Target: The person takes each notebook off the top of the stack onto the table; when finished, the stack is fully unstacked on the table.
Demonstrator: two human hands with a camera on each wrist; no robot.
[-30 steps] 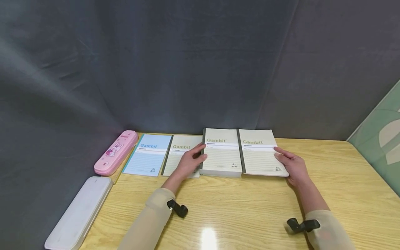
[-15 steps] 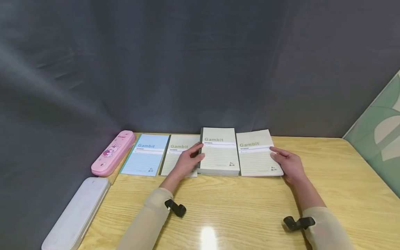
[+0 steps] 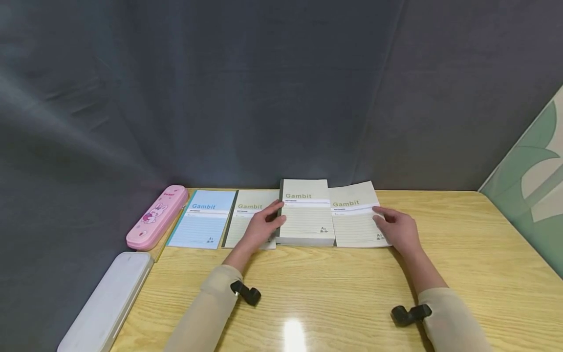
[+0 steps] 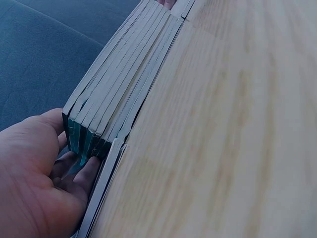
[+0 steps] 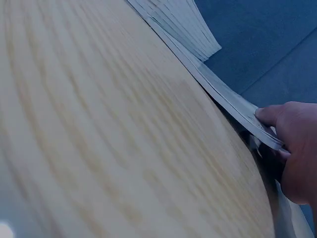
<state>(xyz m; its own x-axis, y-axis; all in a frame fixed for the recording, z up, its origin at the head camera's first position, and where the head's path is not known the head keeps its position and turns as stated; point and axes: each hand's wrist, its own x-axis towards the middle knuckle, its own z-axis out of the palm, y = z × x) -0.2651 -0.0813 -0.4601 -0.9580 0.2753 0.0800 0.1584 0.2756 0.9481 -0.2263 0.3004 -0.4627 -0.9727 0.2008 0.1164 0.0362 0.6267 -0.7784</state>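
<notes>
In the middle of the head view stands a thick stack of cream Gambit notebooks (image 3: pixel 304 217). My left hand (image 3: pixel 259 230) touches its dark spine side with thumb and fingers; the layered page edges (image 4: pixel 124 74) show in the left wrist view. To the right, a single cream notebook (image 3: pixel 354 222) meets the stack, its spine hidden there, apparently beneath it. My right hand (image 3: pixel 401 232) pinches this notebook's right edge, thumb on the cover and fingers below. The right wrist view shows the notebook (image 5: pixel 228 99) bending up off the table toward that hand.
Left of the stack lie another cream notebook (image 3: pixel 246 230), partly behind my left hand, and a blue notebook (image 3: pixel 202 227). Farther left are a pink rabbit pencil case (image 3: pixel 156 217) and a white case (image 3: pixel 105 303). A dark curtain (image 3: pixel 264 98) hangs behind the wooden table (image 3: pixel 334 298).
My right hand has drawn the single notebook left toward the stack, so its dark spine no longer shows. The left hand has stayed at the stack's spine.
</notes>
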